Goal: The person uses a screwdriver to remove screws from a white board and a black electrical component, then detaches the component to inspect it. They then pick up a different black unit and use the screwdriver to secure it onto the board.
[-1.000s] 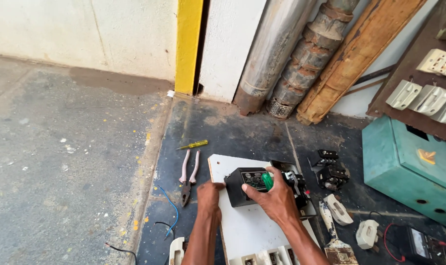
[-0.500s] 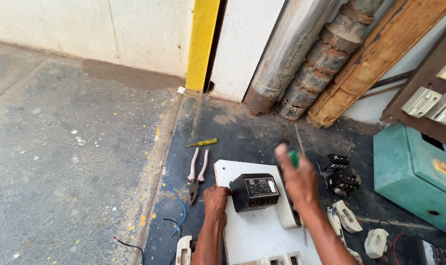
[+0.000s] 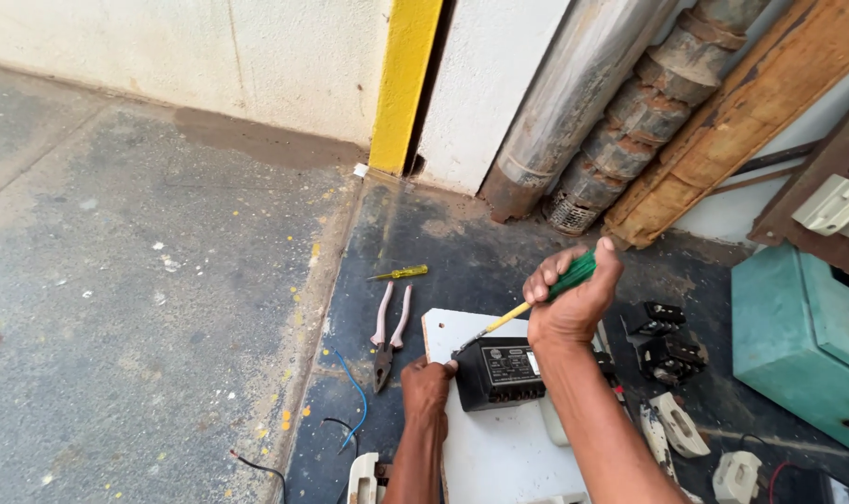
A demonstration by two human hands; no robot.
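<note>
On a white board [image 3: 499, 457] laid over the dark floor mat [image 3: 462, 252] sits a black box-shaped electrical unit [image 3: 501, 373]. The left hand [image 3: 427, 387] presses against the unit's left side, fingers curled at its edge. The right hand [image 3: 572, 297] is clamped in a fist around a green-handled screwdriver [image 3: 527, 303], whose yellow shaft slants down-left so the tip meets the unit's top left corner. Left of the board lie pink-handled pliers [image 3: 389, 334] and, just above them, a small yellow screwdriver [image 3: 399, 273]; a blue wire [image 3: 354, 397] curls below the pliers. To the right are black switch parts [image 3: 665, 341], white fittings [image 3: 678, 425] and a teal metal box [image 3: 802, 341]. Behind, a yellow post [image 3: 404, 84], a grey pipe [image 3: 574, 103], a ribbed rusty pump [image 3: 644, 126] and a wooden plank [image 3: 742, 117] lean against the wall. Nothing blocks the hands.
</note>
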